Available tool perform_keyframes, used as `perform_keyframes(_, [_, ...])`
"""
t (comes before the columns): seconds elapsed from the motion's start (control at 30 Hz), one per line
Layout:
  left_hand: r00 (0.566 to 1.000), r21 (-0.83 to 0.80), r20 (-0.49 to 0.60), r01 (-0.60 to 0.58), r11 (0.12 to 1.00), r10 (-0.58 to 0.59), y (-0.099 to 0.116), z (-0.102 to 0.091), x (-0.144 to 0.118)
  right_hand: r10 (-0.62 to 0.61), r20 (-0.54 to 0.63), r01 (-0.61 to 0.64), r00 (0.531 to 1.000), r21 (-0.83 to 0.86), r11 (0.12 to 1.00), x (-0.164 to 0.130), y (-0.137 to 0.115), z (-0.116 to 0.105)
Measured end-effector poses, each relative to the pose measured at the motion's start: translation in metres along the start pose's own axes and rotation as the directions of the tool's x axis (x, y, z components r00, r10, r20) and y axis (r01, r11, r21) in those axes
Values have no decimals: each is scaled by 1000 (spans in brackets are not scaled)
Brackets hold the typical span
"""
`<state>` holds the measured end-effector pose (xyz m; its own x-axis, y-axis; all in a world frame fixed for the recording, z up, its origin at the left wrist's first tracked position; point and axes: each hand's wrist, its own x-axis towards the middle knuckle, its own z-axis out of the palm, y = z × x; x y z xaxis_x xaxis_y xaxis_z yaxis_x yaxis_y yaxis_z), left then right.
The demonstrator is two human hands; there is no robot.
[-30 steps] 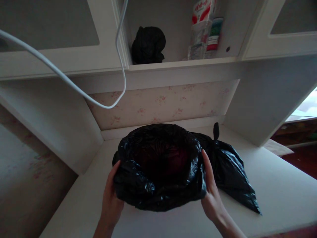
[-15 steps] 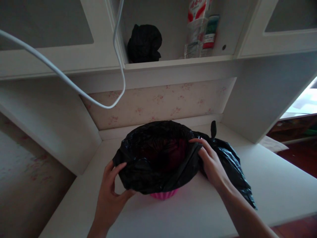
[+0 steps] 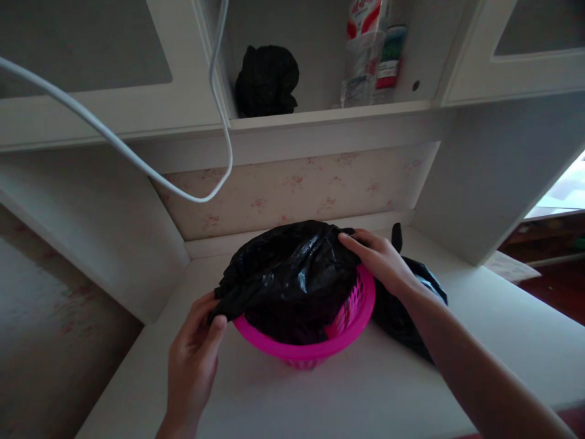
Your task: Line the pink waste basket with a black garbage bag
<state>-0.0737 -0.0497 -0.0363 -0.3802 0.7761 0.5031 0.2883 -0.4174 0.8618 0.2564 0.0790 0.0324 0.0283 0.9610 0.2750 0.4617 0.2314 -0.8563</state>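
Pinching a gathered fold at the left end of the black bag point(image 3: 292, 274), the left hand point(image 3: 194, 347) has its thumb in front and its fingers behind the plastic. The right hand point(image 3: 377, 256) grips the bag's far right part between thumb and fingers, with its forearm crossing over the right half of the worktop point(image 3: 256, 402). Stretched between these 2 hands, the bag sags into the pink basket point(image 3: 311, 350) and covers its far side; the near and right stretches of the basket's rim are bare, and its holed wall shows on the right. The basket stands upright, nearer the worktop's back edge than its front edge.

Just beside it, toward the worktop's back right corner, lies 1 tied black bag point(image 3: 395, 317), its knotted end sticking up and its middle partly hidden by the right arm. Whether it touches the basket, I cannot tell. Above the back edge, 1 crumpled black bundle point(image 3: 267, 80), 1 clear bottle point(image 3: 361, 70) and 1 green-and-red container point(image 3: 390, 58) sit on the cabinet shelf point(image 3: 329, 116). A white cable point(image 3: 114, 139) loops across the upper left.
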Motion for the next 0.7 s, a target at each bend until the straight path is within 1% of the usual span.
perform_keyframes(0.07, [995,-105,-62,76,992,-83,-4,3,6,-20,25,19,999,39,999,14,-1,5])
perform_keyframes(0.13, [983,-166,-109,130,978,-149,-5,8,13,-59,47,55,997,78,995,29,-5,12])
perform_keyframes(0.23, [961,-310,-125,198,930,-246,-3,17,25,-148,55,140,988,133,981,50,-18,21])
perform_keyframes(0.3, [951,-410,-121,212,887,-283,-2,22,32,-210,56,199,976,158,967,62,-29,25])
perform_keyframes(0.33, [949,-444,-129,203,873,-287,-3,24,35,-262,73,246,962,178,953,66,-34,26])
perform_keyframes(0.37, [949,-470,-135,191,862,-284,-3,25,39,-330,102,304,938,208,930,69,-40,26])
perform_keyframes(0.4, [951,-492,-138,178,852,-278,-5,26,42,-409,140,370,902,238,898,68,-45,25])
perform_keyframes(0.43, [950,-518,-142,168,839,-278,-6,26,45,-486,178,436,856,256,863,65,-49,23])
perform_keyframes(0.47, [947,-552,-147,161,818,-286,-7,26,48,-542,206,495,814,240,835,57,-54,20])
perform_keyframes(0.5, [940,-588,-155,159,793,-303,-8,25,52,-570,215,540,793,184,821,45,-57,17])
perform_keyframes(0.53, [931,-621,-166,158,768,-326,-8,25,56,-574,212,570,791,85,817,29,-60,14])
perform_keyframes(0.57, [921,-648,-176,157,745,-347,-7,25,60,-553,148,565,820,-59,823,9,-62,12])
perform_keyframes(0.6, [914,-670,-181,155,726,-362,-6,24,64,-547,61,548,835,-180,817,-14,-62,10])
perform_keyframes(0.63, [913,-687,-177,152,711,-367,-3,24,70,-565,-1,546,825,-255,798,-39,-61,10])
perform_keyframes(0.67, [918,-697,-168,146,702,-359,0,24,75,-606,-29,574,795,-290,766,-63,-58,11])
perform_keyframes(0.7, [926,-705,-157,138,696,-343,5,24,82,-658,-48,618,751,-298,727,-84,-54,14])
